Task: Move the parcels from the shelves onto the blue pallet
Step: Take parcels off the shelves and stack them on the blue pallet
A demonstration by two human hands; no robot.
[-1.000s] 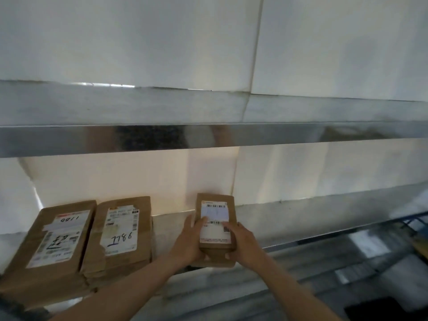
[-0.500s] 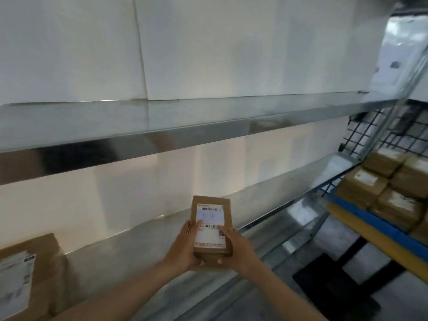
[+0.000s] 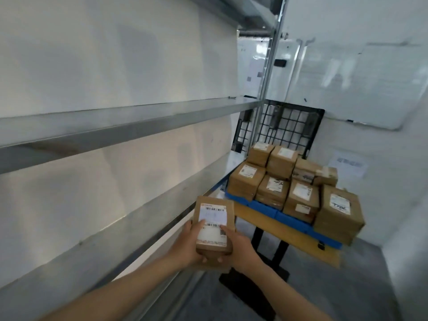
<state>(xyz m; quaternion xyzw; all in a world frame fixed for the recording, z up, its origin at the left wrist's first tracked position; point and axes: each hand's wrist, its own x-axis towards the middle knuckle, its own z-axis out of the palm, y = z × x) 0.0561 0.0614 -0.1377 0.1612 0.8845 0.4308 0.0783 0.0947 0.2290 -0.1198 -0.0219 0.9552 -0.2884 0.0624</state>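
Shelving (image 3: 111, 135) fills the left of the view: two sheet-metal levels, smooth and dull grey, backed by flat white panels.

Right of the lower level, the left hand (image 3: 186, 245) grips the near left edge of the carried parcel (image 3: 214, 224), thumb on the top face and fingers curled underneath. The parcel is a small rectangular box of matt brown corrugated card with a glossy white barcode label covering most of the top. It is held in the air in front of the person, clear of the shelving. Its long axis points away from the body. The right hand (image 3: 239, 245) clamps the opposite near edge in the same way.

The blue pallet (image 3: 266, 207) lies ahead and to the right of the parcel, so the right hand is the nearer one and the transfer runs forward and rightward. The pallet is rigid moulded plastic resting on a tan board (image 3: 278, 230). The stacked parcels (image 3: 301, 193), similar labelled card boxes, cover it in tight rows. Whether a free slot remains at deck level cannot be confirmed from this angle; placement on top of the stack appears likely. A black wire-mesh panel (image 3: 289, 126) stands behind the load.
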